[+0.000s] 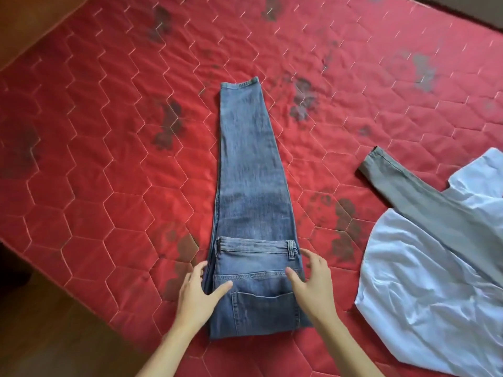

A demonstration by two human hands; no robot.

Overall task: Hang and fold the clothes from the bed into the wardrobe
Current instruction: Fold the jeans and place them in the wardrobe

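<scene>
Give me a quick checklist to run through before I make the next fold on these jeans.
1. Jeans lying flat, legs stacked: ok.
2. Waist end already folded over the legs, pocket up: ok.
3. Left hand on the left edge of the folded part: ok, resting flat, no grip yet.
4. Right hand on the right edge: ok, fingers spread, open.
5. Bare mattress beyond the hem to fold onto: ok.
6. White shirt and grey garment apart from the jeans: ok.
</scene>
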